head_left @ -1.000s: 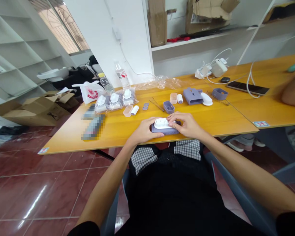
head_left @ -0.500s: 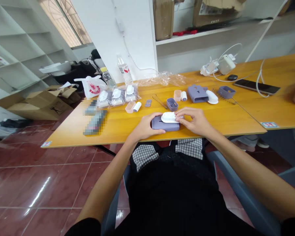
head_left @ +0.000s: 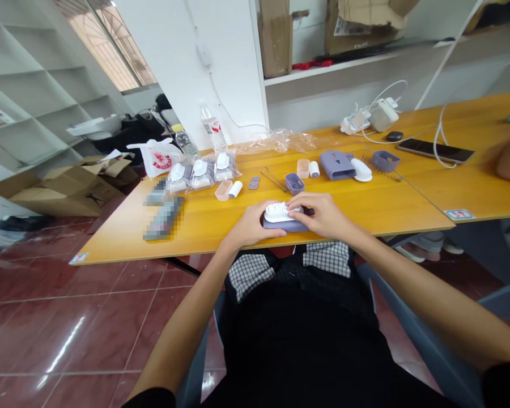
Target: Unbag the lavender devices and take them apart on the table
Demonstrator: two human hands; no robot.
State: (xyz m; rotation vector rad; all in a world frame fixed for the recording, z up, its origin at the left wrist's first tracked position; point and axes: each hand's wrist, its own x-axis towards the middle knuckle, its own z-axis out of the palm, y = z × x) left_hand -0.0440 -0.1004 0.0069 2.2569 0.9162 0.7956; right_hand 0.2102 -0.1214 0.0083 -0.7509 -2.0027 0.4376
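Head view: both hands busy at the table's near edge, white ribbed oval piece on a grey-purple housing.
Left hand wraps the left end of the grey-purple housing, thumb along its front side, fingertips behind hidden. Right hand has thumb and fingers closed on the right end of the white ribbed oval piece, which lies on top of the housing, between the hands. Just beyond, on the wooden table: a small grey-purple cup, a thin coil spring to its left, a translucent peach cup beside a white cylinder. Farther right, a second housing touches a smooth white oval cover.
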